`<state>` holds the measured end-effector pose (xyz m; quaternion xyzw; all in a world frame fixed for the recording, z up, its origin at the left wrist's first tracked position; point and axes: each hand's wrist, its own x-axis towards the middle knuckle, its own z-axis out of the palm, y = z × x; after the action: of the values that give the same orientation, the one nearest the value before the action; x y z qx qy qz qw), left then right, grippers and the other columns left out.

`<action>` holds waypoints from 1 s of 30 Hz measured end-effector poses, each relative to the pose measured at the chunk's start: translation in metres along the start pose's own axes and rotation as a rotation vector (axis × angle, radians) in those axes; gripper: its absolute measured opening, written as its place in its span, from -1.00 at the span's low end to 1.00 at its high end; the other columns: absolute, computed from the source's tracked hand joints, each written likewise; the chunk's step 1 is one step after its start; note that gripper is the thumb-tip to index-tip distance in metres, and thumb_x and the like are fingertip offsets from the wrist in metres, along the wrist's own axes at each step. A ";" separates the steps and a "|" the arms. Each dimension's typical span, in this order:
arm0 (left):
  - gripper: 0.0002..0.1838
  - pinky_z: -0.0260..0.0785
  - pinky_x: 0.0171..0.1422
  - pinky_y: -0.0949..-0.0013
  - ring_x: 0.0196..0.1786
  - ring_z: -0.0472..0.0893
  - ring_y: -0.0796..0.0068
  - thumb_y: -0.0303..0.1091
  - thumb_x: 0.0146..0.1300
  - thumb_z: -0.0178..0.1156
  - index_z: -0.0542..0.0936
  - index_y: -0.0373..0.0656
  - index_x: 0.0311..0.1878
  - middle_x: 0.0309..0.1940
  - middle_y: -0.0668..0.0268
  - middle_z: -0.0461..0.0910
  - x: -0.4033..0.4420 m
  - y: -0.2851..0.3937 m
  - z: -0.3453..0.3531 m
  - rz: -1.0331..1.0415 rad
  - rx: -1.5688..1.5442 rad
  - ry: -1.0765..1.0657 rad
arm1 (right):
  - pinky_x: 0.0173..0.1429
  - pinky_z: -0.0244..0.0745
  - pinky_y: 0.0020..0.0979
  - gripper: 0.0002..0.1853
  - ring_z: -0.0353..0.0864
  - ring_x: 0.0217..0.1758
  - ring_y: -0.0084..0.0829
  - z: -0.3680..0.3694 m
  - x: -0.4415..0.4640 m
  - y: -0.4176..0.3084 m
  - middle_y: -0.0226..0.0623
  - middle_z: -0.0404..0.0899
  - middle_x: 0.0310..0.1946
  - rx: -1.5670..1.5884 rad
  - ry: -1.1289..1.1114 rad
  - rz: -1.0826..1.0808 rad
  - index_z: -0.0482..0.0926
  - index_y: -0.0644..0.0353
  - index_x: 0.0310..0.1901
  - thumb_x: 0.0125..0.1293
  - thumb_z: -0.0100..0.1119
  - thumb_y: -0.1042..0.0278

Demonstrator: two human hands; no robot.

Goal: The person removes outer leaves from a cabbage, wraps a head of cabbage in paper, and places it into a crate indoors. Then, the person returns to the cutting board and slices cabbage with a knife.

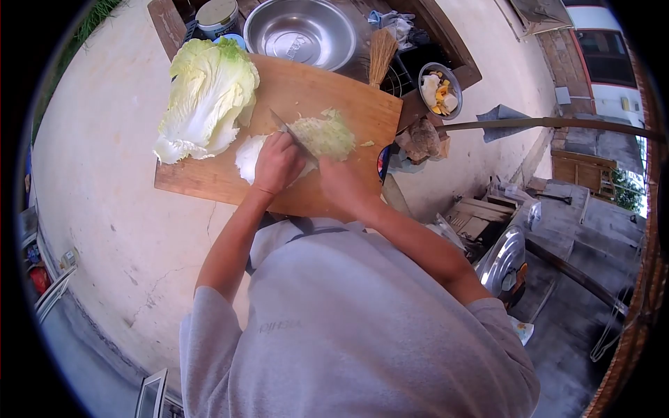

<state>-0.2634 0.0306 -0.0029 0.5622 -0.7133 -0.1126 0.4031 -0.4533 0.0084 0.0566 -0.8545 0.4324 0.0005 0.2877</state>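
A wooden cutting board (209, 177) lies in front of me. My left hand (279, 161) has its fingers curled, pressing down a white piece of napa cabbage (247, 157) on it. My right hand (341, 187), smeared by motion, grips a knife; the handle is hidden in the fist. The knife blade (284, 125) slants right beside my left fingers. Just past the blade is a pile of shredded cabbage (324, 136), pale green and partly against the metal. Large napa cabbage leaves (209, 97) rest stacked at the board's left end.
Behind the board stand a big steel basin (300, 35) and a lidded tub (217, 17). A straw brush (382, 56) and a bowl of yellow and white pieces (440, 92) are at the right. A long pole (557, 122) juts in from the right.
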 end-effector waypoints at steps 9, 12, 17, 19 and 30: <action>-0.90 0.41 -0.18 0.21 -0.26 0.48 0.18 -0.55 -0.14 0.29 0.56 -0.19 -0.51 -0.41 0.23 0.43 0.000 0.000 -0.003 0.004 -0.009 0.038 | -0.30 0.53 0.13 -0.79 0.65 -0.38 0.20 -0.025 -0.009 -0.009 0.17 0.60 -0.52 0.019 0.024 -0.023 0.35 0.39 -0.17 0.23 0.14 0.53; -0.90 0.42 -0.18 0.21 -0.26 0.49 0.17 -0.55 -0.14 0.29 0.56 -0.20 -0.51 -0.40 0.22 0.44 0.002 -0.002 -0.002 -0.005 -0.008 0.022 | -0.30 0.53 0.12 -0.79 0.65 -0.37 0.20 -0.033 -0.016 -0.017 0.18 0.59 -0.51 0.007 -0.035 0.032 0.34 0.39 -0.17 0.23 0.14 0.53; -0.91 0.44 -0.15 0.19 -0.24 0.51 0.14 -0.54 -0.13 0.30 0.58 -0.21 -0.50 -0.37 0.20 0.49 0.004 -0.001 -0.003 -0.049 -0.004 -0.009 | -0.32 0.54 0.10 -0.77 0.66 -0.38 0.19 0.020 0.017 0.000 0.18 0.59 -0.54 0.063 0.095 -0.041 0.34 0.39 -0.15 0.23 0.16 0.52; -0.93 0.47 -0.12 0.19 -0.20 0.55 0.13 -0.56 -0.10 0.29 0.61 -0.23 -0.47 -0.33 0.19 0.55 0.002 -0.003 -0.005 -0.076 -0.019 -0.068 | -0.33 0.54 0.10 -0.76 0.66 -0.39 0.19 0.024 0.020 -0.004 0.17 0.59 -0.54 0.072 0.118 -0.037 0.34 0.38 -0.15 0.23 0.16 0.51; -0.86 0.49 0.00 0.20 -0.08 0.57 0.15 -0.55 0.01 0.26 0.64 -0.24 -0.30 -0.17 0.23 0.58 -0.011 -0.011 -0.024 0.069 -0.080 -0.105 | -0.21 0.46 0.16 -0.83 0.61 -0.26 0.28 -0.013 -0.004 -0.021 0.19 0.61 -0.40 0.059 0.009 0.091 0.41 0.31 -0.10 0.33 0.04 0.45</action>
<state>-0.2383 0.0436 0.0014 0.5139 -0.7475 -0.1565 0.3908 -0.4430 0.0148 0.0785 -0.8252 0.4719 -0.0031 0.3103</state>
